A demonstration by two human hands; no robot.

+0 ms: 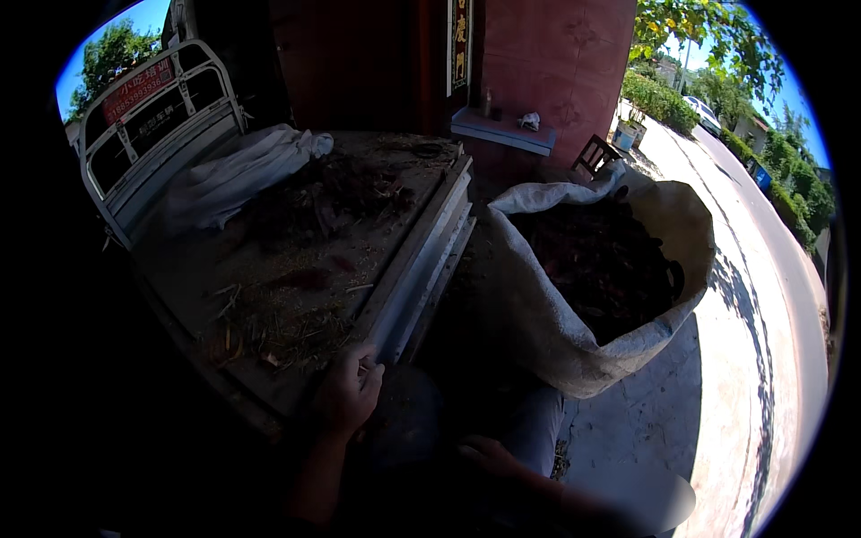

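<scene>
My left hand (352, 392) is at the near edge of the truck bed (395, 309), its fingers curled in; whatever they hold, if anything, I cannot make out. In deep shadow, my right hand (487, 454) lies low by my leg (543, 430), and its fingers are hard to see. On the bed are a loose heap of dark reddish dried pods (359, 190), possibly chilies, and scattered straw-like bits (282, 327). To the right stands a big open white woven sack (556, 345), filled with similar dark red pods (601, 264).
A crumpled white sack (247, 170) lies against the bed's far-left metal rail (161, 134). Behind are a reddish wall (556, 63), a small ledge (502, 132), a wooden chair (596, 154) and a bucket (623, 136). Sunlit pavement (726, 359) runs along the right.
</scene>
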